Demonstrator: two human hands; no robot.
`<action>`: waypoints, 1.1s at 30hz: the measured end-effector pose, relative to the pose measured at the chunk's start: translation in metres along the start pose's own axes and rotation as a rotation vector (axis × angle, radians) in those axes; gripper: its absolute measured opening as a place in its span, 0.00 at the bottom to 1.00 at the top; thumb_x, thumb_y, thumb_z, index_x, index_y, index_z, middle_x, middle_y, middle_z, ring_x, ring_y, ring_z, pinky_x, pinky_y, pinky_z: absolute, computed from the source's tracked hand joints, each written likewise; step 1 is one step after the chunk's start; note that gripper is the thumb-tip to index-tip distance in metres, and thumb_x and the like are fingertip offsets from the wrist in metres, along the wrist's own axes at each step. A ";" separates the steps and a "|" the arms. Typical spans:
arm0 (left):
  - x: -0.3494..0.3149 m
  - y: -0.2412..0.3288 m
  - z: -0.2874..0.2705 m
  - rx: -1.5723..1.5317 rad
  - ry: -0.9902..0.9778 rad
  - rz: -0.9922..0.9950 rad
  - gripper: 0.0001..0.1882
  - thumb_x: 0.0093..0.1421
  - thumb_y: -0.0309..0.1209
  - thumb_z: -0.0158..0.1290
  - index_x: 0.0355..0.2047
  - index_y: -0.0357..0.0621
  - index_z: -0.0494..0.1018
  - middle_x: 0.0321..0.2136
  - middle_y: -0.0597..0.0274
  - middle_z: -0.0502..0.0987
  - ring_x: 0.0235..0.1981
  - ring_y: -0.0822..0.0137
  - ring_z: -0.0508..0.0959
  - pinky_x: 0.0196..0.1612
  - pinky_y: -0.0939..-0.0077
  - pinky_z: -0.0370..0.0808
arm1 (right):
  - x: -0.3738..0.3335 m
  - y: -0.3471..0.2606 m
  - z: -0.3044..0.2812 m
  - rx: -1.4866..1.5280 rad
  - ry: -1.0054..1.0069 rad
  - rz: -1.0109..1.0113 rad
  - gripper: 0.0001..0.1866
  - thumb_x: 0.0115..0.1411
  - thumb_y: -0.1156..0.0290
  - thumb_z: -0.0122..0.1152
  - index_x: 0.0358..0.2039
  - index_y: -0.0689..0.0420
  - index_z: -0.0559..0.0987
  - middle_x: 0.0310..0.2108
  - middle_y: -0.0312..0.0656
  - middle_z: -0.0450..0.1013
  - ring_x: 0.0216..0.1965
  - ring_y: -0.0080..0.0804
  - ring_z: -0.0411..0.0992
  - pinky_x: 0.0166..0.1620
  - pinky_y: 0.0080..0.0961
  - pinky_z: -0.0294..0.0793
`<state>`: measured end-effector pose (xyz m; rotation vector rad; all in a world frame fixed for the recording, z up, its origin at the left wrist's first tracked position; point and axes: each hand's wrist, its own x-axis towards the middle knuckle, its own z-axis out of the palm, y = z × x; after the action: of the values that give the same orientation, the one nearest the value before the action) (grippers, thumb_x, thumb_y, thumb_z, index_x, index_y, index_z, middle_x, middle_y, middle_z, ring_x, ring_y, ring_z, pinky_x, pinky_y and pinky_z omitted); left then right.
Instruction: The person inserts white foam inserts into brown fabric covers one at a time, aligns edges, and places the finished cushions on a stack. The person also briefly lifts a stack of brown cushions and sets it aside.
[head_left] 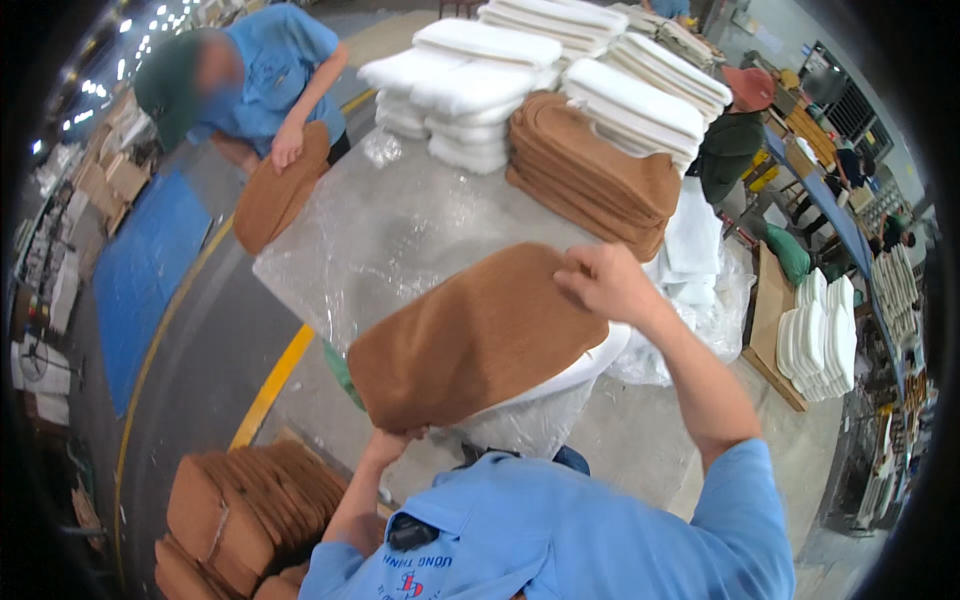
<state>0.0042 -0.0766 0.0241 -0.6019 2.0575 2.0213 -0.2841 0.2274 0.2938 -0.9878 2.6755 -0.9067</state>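
A brown, fuzzy-looking flat pad (470, 340) with rounded corners is held tilted in front of me, over the near side of the plastic-covered table (370, 215). My right hand (605, 285) grips its far right edge, fingers closed. At the near left corner my left hand (397, 443) holds it from below, and most of those fingers are hidden behind the pad. Part of a white pad (585, 365) shows beneath the brown one's near right edge. Just beyond my right hand lies a stack of similar brown pads (595, 175).
White pads (490, 60) are stacked high across the table's far side. At the far left, a co-worker in blue handles another brown pad (285, 190). Brown pads (250, 500) are piled low at my left. More white pads (820, 335) sit by a cardboard sheet at right.
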 end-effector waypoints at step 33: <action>0.058 0.136 -0.108 0.992 -0.280 -0.199 0.17 0.67 0.33 0.59 0.54 0.43 0.79 0.48 0.54 0.83 0.45 0.64 0.81 0.49 0.68 0.78 | -0.254 0.023 0.075 0.276 0.540 0.104 0.18 0.50 0.90 0.62 0.38 0.54 0.86 0.47 0.43 0.81 0.42 0.39 0.81 0.41 0.29 0.82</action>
<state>-0.0887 -0.1941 0.1287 -0.2725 2.3246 0.7280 -0.0757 0.3649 0.2030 -0.5987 2.8512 -1.6611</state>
